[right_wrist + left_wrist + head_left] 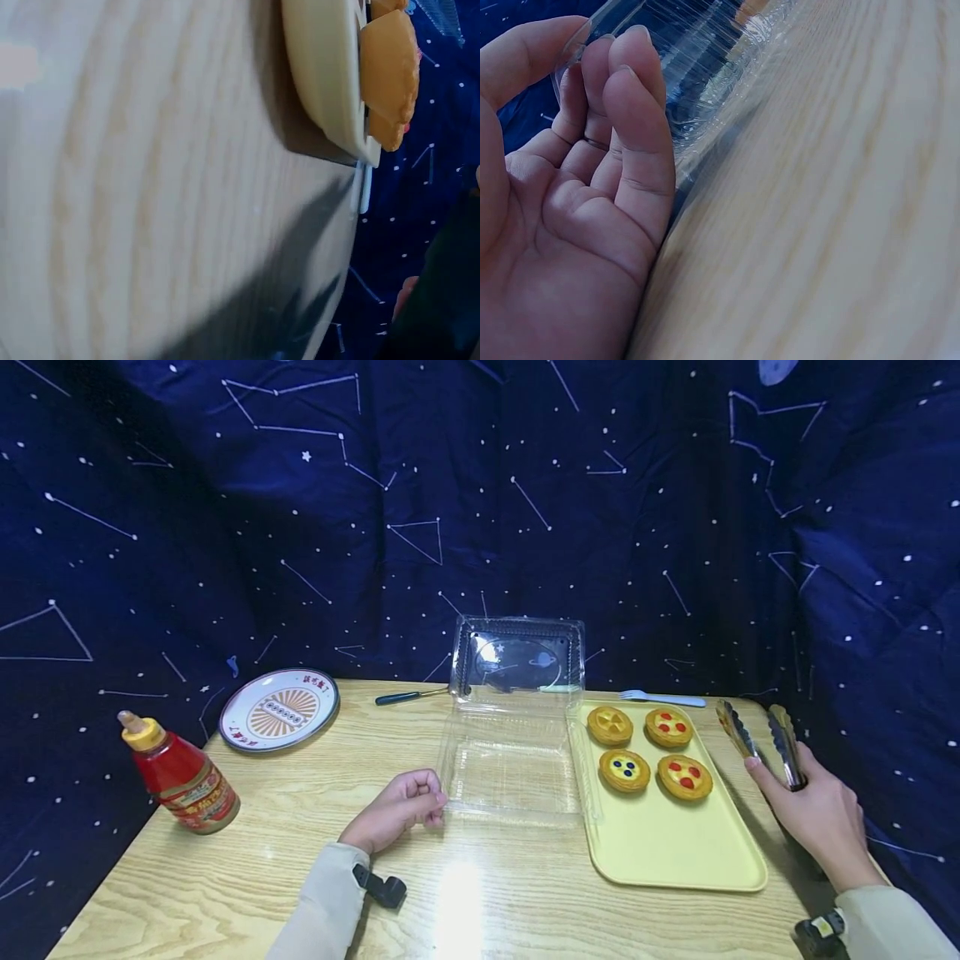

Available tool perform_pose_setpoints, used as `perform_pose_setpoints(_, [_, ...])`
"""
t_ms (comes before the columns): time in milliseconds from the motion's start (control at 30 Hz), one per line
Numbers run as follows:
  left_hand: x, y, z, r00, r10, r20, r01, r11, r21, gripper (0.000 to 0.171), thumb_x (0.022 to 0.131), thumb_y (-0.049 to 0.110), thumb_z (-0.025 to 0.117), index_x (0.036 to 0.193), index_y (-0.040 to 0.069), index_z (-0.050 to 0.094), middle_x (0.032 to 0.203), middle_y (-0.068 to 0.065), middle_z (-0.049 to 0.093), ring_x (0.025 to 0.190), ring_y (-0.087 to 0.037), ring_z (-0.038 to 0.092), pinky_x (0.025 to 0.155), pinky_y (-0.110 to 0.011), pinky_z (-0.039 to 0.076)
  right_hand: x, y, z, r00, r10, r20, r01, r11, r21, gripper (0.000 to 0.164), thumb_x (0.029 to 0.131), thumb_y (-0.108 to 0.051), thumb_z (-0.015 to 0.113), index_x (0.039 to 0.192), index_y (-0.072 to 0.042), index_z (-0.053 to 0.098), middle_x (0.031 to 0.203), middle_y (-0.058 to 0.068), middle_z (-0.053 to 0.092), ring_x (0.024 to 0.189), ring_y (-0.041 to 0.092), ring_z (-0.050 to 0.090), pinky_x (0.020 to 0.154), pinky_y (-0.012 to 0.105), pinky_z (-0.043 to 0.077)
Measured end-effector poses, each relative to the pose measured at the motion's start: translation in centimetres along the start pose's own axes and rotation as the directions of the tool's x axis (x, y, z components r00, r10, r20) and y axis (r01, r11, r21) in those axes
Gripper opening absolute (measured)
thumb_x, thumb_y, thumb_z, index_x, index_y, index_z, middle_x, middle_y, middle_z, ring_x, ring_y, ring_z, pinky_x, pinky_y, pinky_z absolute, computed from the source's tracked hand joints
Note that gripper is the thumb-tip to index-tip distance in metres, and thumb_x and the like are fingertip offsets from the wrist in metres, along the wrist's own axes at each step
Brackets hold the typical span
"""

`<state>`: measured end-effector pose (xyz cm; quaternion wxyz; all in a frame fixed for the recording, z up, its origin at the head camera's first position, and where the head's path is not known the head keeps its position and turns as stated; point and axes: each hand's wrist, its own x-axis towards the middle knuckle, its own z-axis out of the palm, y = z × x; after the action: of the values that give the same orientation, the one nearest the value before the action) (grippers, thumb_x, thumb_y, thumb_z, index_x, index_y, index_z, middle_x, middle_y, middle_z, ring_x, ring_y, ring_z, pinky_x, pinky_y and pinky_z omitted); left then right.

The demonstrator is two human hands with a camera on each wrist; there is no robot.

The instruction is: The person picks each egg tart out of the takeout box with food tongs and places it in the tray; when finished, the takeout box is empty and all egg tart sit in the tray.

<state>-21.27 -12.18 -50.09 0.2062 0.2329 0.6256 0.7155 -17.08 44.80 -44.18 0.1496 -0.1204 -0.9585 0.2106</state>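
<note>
My left hand pinches the near left corner of a clear plastic clamshell box between thumb and fingers; the left wrist view shows the box's rim at the fingertips. Its lid is raised at the back. My right hand holds metal tongs with their tips apart, pointing away at the tray's right side. On the yellow tray sit several egg tarts, among them one with blue dots and one with red pieces near the tongs. The right wrist view catches a tart's side.
At the left stands a red squeeze bottle with a yellow cap. A patterned plate lies behind it. Along the back edge are a dark-handled utensil and a light blue fork. A dark starry curtain hangs behind the wooden table.
</note>
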Motion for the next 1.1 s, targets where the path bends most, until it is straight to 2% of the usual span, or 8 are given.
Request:
perform_pose_setpoints(200, [0.0, 0.1, -0.1, 1.000, 0.002, 0.004, -0.002, 1.000, -0.005, 0.011, 0.097, 0.006, 0.057, 0.087, 0.006, 0.052, 0.080, -0.005, 0.057, 0.072, -0.017, 0.061, 0.067, -0.026, 0.052, 0.9, 0.9, 0.9, 0.998, 0.004, 0.066, 0.001, 0.997, -0.073, 0.092, 0.090, -0.063, 0.056, 0.152, -0.001, 0.026, 0.122, 0.047, 0.045, 0.098, 0.066, 0.045, 0.071, 0.067, 0.037])
perform_pose_setpoints(367, [0.1, 0.2, -0.1, 1.000, 0.002, -0.004, -0.002, 1.000, -0.003, 0.012, 0.097, 0.005, 0.056, 0.086, 0.006, 0.052, 0.079, -0.004, 0.057, 0.072, -0.017, 0.060, 0.067, -0.027, 0.052, 1.4, 1.4, 1.1, 0.995, 0.016, 0.098, -0.005, 0.994, -0.113, 0.097, 0.089, -0.066, 0.054, 0.153, 0.000, 0.023, 0.121, 0.048, 0.044, 0.097, 0.066, 0.046, 0.070, 0.066, 0.038])
perform_pose_setpoints(633, [0.0, 0.1, -0.1, 1.000, 0.001, -0.006, -0.001, 1.000, 0.002, 0.012, 0.097, 0.006, 0.057, 0.086, 0.006, 0.052, 0.079, -0.006, 0.057, 0.071, -0.017, 0.061, 0.066, -0.026, 0.051, 1.7, 1.8, 0.9, 0.980, 0.066, 0.186, -0.029, 0.980, -0.194, 0.103, 0.087, -0.072, 0.052, 0.141, 0.013, 0.032, 0.119, 0.049, 0.044, 0.096, 0.065, 0.047, 0.065, 0.062, 0.040])
perform_pose_setpoints(933, [0.0, 0.1, 0.0, 1.000, -0.001, -0.020, 0.001, 1.000, 0.020, 0.013, 0.097, 0.008, 0.058, 0.086, 0.004, 0.052, 0.080, -0.007, 0.057, 0.072, -0.017, 0.060, 0.068, -0.027, 0.053, 1.8, 1.4, 1.1, 0.970, 0.077, 0.229, -0.024, 0.974, -0.227, 0.106, 0.084, -0.077, 0.051, 0.138, 0.013, 0.035, 0.120, 0.047, 0.045, 0.092, 0.063, 0.050, 0.058, 0.060, 0.042])
perform_pose_setpoints(1100, [0.0, 0.1, 0.0, 1.000, -0.011, -0.023, 0.011, 1.000, 0.009, 0.013, 0.097, 0.008, 0.058, 0.087, 0.004, 0.053, 0.080, -0.007, 0.057, 0.073, -0.017, 0.060, 0.068, -0.027, 0.053, 1.9, 1.4, 1.1, 0.963, 0.066, 0.262, -0.002, 0.971, -0.238, 0.108, 0.084, -0.077, 0.051, 0.135, 0.017, 0.036, 0.118, 0.047, 0.044, 0.095, 0.063, 0.048, 0.058, 0.061, 0.042])
